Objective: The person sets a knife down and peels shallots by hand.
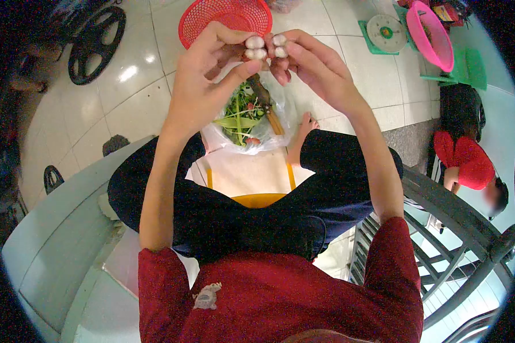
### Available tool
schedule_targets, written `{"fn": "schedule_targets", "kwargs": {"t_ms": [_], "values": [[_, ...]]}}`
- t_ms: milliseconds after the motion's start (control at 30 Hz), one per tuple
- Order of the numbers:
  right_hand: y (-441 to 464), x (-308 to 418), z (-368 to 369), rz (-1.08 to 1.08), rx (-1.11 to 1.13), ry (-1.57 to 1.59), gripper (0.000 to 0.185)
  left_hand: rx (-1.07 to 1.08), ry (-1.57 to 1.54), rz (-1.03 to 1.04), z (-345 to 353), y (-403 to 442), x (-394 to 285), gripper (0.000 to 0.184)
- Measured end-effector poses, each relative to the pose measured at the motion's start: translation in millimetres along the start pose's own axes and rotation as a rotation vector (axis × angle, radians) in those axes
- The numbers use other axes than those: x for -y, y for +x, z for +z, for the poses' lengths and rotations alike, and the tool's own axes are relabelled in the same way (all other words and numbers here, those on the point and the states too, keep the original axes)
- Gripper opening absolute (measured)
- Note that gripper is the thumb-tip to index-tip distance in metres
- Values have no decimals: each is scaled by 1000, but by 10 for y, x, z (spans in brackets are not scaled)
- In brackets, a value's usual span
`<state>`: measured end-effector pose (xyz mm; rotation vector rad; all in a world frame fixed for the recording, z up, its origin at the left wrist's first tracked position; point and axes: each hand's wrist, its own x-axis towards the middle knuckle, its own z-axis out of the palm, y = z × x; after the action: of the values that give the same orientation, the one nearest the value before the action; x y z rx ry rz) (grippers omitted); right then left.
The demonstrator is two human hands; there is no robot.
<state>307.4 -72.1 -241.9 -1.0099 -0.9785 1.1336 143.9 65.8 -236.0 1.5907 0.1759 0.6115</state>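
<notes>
Both hands are raised close together at the top centre, in front of the red basket. Between the thumb and fingers of my left hand (212,71) are small whitish, round pieces (255,48), which look like garlic or small bulbs. Similar whitish pieces (280,46) are pinched in my right hand (320,71). The two clusters nearly touch; whether they are joined is unclear. Below the hands lies an open clear plastic bag (249,148) with green leaves (237,122), reddish bits and a brown-handled tool (273,119) in it.
A red mesh basket (226,16) stands on the tiled floor beyond the hands. At the upper right are a green scale (385,33), a pink basin (430,35) and a green stool (472,68). A person in red (469,162) is at the right. A black wheel-shaped object (96,46) lies upper left.
</notes>
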Motion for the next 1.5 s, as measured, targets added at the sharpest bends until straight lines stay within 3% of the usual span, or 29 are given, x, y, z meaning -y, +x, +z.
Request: {"fn": "schedule_targets", "kwargs": {"t_ms": [167, 333, 600, 767, 833, 900, 967, 1000, 1067, 1200, 1267, 1300, 1367, 1400, 1467, 1500], "values": [[23, 35, -34, -24, 92, 156, 28, 9, -220, 29, -3, 4, -12, 30], [8, 68, 36, -46, 70, 249, 28, -26, -188, 49, -11, 8, -58, 29], [-16, 158, -84, -1, 94, 71, 26, 18, -172, 59, -78, 59, -105, 32], [-62, 129, -178, 34, 76, -47, 23, -250, -270, 2, -60, 85, -135, 31], [-45, 76, -187, 255, 144, -474, 27, -201, -256, 9, -90, 86, -146, 31], [-39, -50, -101, 311, 116, -535, 24, -140, -253, 8, -87, 80, -131, 32], [-9, -262, -36, 425, 208, -993, 25, -121, -345, -29, -59, 83, -99, 36], [-15, -487, -56, 429, 205, -996, 25, -119, -350, -29, -52, 81, -87, 36], [-65, -989, -102, -102, 315, -1303, 25, -97, -370, 0, -57, 74, -78, 35], [-103, -1144, -16, 121, 296, -1262, 21, -114, -248, -55, -46, 75, -154, 38], [-67, -988, 24, 20, 59, -1249, 20, -127, -238, -55, 3, 48, -216, 34], [-3, -810, 97, 22, 68, -1253, 20, -135, -242, -53, -6, 33, -185, 34], [135, -369, 242, -37, -324, -1091, 19, -234, -138, -33, 16, 15, -71, 26], [151, -238, 255, -32, -320, -1095, 19, -238, -144, -35, 17, 11, -24, 26], [155, -59, 250, -308, -381, -1016, 20, -221, -84, -3, 14, 13, 21, 22], [162, -37, 242, -305, -381, -1018, 20, -221, -87, -4, 32, 13, 16, 22]]}}
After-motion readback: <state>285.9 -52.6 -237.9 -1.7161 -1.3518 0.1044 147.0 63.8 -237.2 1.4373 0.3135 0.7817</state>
